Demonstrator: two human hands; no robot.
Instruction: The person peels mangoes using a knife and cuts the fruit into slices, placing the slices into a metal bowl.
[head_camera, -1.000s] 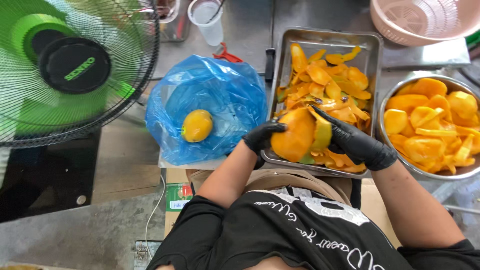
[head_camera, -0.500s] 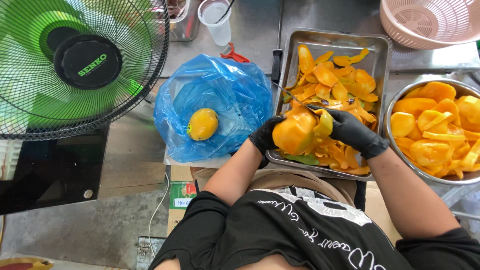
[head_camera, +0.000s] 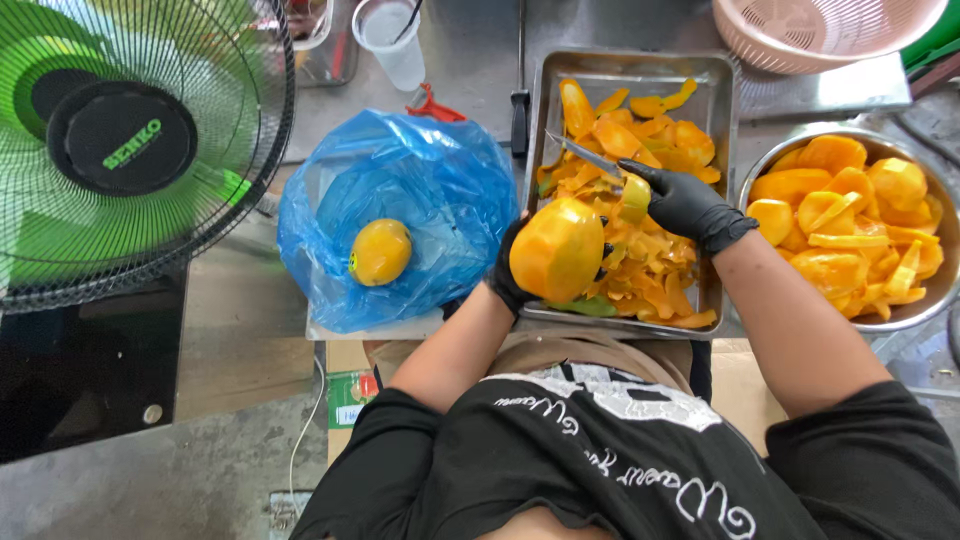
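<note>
Left hand (head_camera: 512, 272) cups the peeled mango (head_camera: 557, 249) over the metal tray (head_camera: 534, 150) so peels drop in with the rest, right hand (head_camera: 683, 203) clenched on the knife (head_camera: 585, 155), blade angled clear; bowl (head_camera: 905, 312) of peeled fruit sits just right.

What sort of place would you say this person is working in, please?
Probably a small fruit-preparation stall or workshop. Gloved hands, the left hand and the right hand, peel a mango over a metal tray of peels, beside a steel bowl of peeled fruit and a green fan.
</note>
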